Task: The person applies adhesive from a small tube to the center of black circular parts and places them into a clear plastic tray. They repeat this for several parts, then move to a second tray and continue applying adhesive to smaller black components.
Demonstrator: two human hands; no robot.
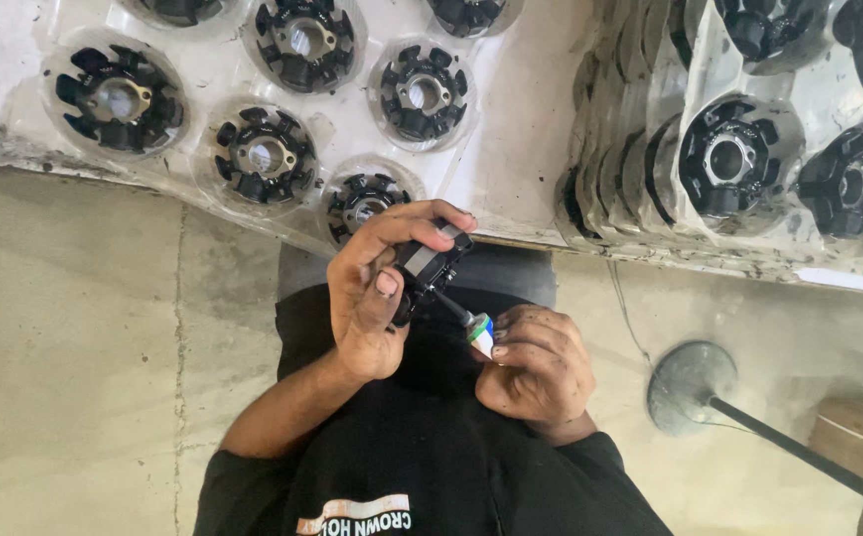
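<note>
Hands up close to our chest now, and between them we've got a small black part (430,266) with a pale metal face, blocky, dark with grease. Our left hand (377,298) wraps it, fingers curled over its top and thumb pressed at its side, so that grip is closed tight on the part. Our right hand (539,365) pinches a thin tool (469,323) with a green and white handle and a dark shaft, and the tip sits against the part's lower edge. Up on the white table (521,119) lies a clear moulded tray (215,69), each round pocket carrying a black toothed ring with a metal hub (264,156). To the side, a stack of the same trays (640,159) leans up, also loaded with black rings (727,159). Both wrists bend inward, left forearm bare and angled up from the elbow, right hand knuckles-up just below the part, the two hands near each other over our black shirt (422,467)
</note>
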